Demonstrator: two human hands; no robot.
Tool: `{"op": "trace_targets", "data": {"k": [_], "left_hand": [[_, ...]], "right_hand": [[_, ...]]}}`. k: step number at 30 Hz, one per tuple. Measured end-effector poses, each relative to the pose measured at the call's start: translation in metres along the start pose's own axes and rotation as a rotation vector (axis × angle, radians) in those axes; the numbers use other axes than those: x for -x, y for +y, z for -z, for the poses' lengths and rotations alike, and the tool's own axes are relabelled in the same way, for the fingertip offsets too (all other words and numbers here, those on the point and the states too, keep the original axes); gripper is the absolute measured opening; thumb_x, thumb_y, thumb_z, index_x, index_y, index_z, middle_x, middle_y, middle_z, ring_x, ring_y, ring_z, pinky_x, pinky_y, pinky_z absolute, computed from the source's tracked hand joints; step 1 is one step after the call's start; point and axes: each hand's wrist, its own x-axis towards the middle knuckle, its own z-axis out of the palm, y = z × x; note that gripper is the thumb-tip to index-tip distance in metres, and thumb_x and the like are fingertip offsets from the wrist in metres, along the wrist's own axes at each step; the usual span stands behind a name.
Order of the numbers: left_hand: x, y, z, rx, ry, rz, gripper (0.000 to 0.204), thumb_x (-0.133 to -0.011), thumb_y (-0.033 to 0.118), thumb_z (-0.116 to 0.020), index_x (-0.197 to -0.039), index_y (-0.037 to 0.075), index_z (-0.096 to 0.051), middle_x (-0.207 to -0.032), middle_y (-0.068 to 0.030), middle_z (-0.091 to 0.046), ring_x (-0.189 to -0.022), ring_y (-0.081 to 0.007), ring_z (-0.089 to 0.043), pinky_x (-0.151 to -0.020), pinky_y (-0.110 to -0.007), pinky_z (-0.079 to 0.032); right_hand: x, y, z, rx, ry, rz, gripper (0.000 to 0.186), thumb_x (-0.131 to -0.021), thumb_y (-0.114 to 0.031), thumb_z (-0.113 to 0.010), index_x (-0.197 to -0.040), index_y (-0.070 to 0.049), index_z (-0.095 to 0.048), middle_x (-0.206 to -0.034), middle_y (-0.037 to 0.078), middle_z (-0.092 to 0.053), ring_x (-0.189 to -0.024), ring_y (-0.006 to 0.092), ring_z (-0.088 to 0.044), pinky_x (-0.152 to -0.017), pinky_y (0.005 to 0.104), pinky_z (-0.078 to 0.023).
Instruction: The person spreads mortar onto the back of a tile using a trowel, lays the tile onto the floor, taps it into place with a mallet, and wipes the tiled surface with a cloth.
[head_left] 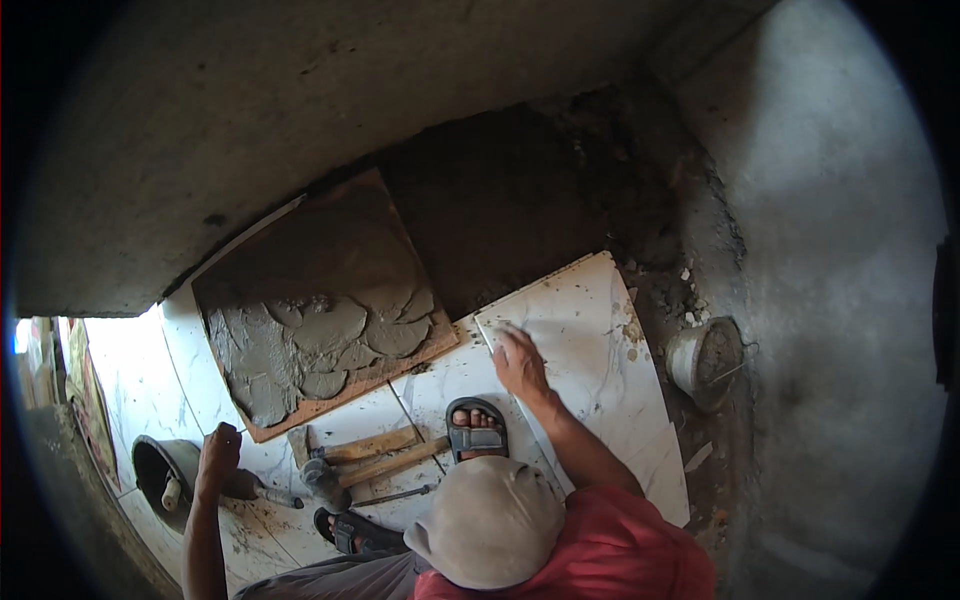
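Observation:
My hands are not in view. A person in a beige cap (488, 520) and red shirt crouches below me. Their right hand (518, 355) rests at the edge of stacked white marbled tiles (590, 350). Their left hand (220, 450), fingers curled, hangs near a dark bucket (155, 470); whether it holds anything is unclear. Grey wet mortar (330, 340) is spread on the lower part of an upturned tile (315, 230). A wooden-handled mallet (330, 480), another wooden-handled tool (370, 445) and a thin rod (390, 495) lie beside the person's sandal (475, 435).
Concrete walls (830, 250) enclose the work area on the back and right. A dark, rough strip of floor (500, 210) lies behind the tiles. A pail (705, 365) with grey residue stands among rubble by the right wall. Laid white tiles (125, 370) extend to the left.

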Motion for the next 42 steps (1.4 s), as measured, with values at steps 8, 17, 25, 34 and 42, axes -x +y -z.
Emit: {"op": "trace_targets", "data": {"k": [8,17,25,34,42], "left_hand": [[-0.048,-0.059,-0.093,0.078,0.070,0.595,0.023,-0.084,0.017,-0.054,-0.092,-0.003,-0.061,-0.090,-0.0276,-0.065,-0.088,-0.0439,-0.062,-0.077,-0.049,-0.049],[-0.058,-0.033,-0.129,0.436,0.273,0.891,0.037,-0.084,0.022,-0.048,-0.103,-0.007,-0.061,-0.095,-0.0226,-0.067,-0.084,-0.0324,-0.066,-0.073,-0.044,-0.050],[-0.049,-0.013,-0.131,0.554,0.374,0.900,0.038,-0.089,0.027,-0.047,-0.106,-0.002,-0.064,-0.098,-0.0263,-0.066,-0.092,-0.0393,-0.064,-0.082,-0.044,-0.048],[-0.057,-0.013,-0.148,0.432,0.626,1.032,0.043,-0.090,0.032,-0.044,-0.093,-0.007,-0.062,-0.093,-0.0315,-0.062,-0.091,-0.0460,-0.059,-0.083,-0.050,-0.044],[-0.060,0.006,-0.139,0.639,0.675,1.111,0.046,-0.094,0.036,-0.042,-0.096,-0.005,-0.062,-0.096,-0.0288,-0.064,-0.093,-0.0439,-0.060,-0.084,-0.048,-0.044]], "right_hand": [[-0.066,0.099,0.035,0.327,-0.053,0.114,0.023,-0.083,-0.018,-0.059,-0.096,-0.001,-0.066,-0.102,0.015,-0.061,-0.102,0.0314,-0.056,-0.096,0.0436,-0.041],[-0.086,0.113,0.032,0.312,0.036,0.147,0.009,-0.079,-0.013,-0.063,-0.082,-0.005,-0.064,-0.089,0.012,-0.061,-0.090,0.0312,-0.058,-0.083,0.0429,-0.047],[-0.093,0.118,0.030,0.331,0.073,0.214,0.007,-0.074,-0.010,-0.063,-0.072,-0.004,-0.060,-0.078,0.013,-0.059,-0.077,0.0341,-0.058,-0.070,0.0447,-0.048],[-0.077,0.030,-0.039,-0.225,-0.192,-0.117,0.033,-0.086,-0.018,-0.060,-0.111,0.003,-0.064,-0.103,0.023,-0.066,-0.095,0.0362,-0.064,-0.087,0.0408,-0.050],[-0.084,-0.009,-0.089,-0.116,-0.281,-0.238,0.044,-0.086,-0.022,-0.050,-0.119,0.007,-0.057,-0.107,0.031,-0.062,-0.104,0.0423,-0.060,-0.092,0.0447,-0.047]]}}
